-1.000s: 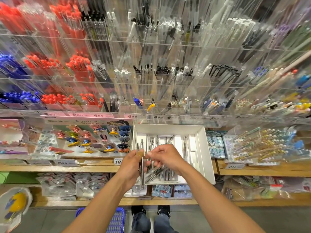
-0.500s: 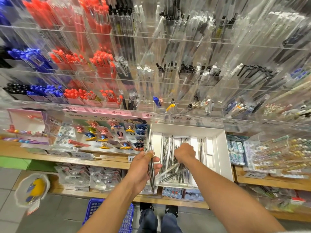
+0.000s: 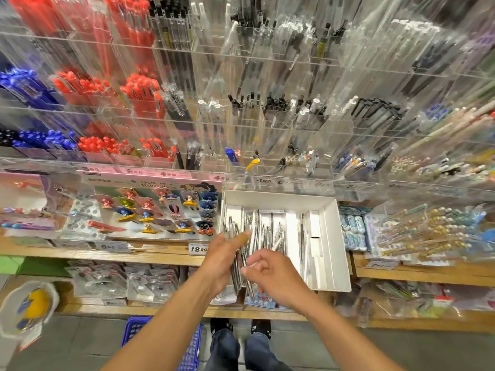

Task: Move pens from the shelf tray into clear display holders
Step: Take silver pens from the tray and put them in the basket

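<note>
White cardboard tray [image 3: 330,236], at centre on the wooden shelf [image 3: 150,257]: holds loose clear-wrapped silver pens [image 3: 263,231] lying lengthwise in its dividers. Left hand [image 3: 223,259], at the tray's 8 o'clock corner: grips an upright bundle of silver pens [image 3: 235,266], thumb extended across it. Right hand [image 3: 273,274], at 6 o'clock of the tray, just beside the left: fingers curled, pinching one pen at the bundle. Clear display holders [image 3: 267,124], tiered at 12 o'clock above the tray: stocked with red, blue, black and clear pens. Blue basket [image 3: 136,330], floor, 7 o'clock.
</note>
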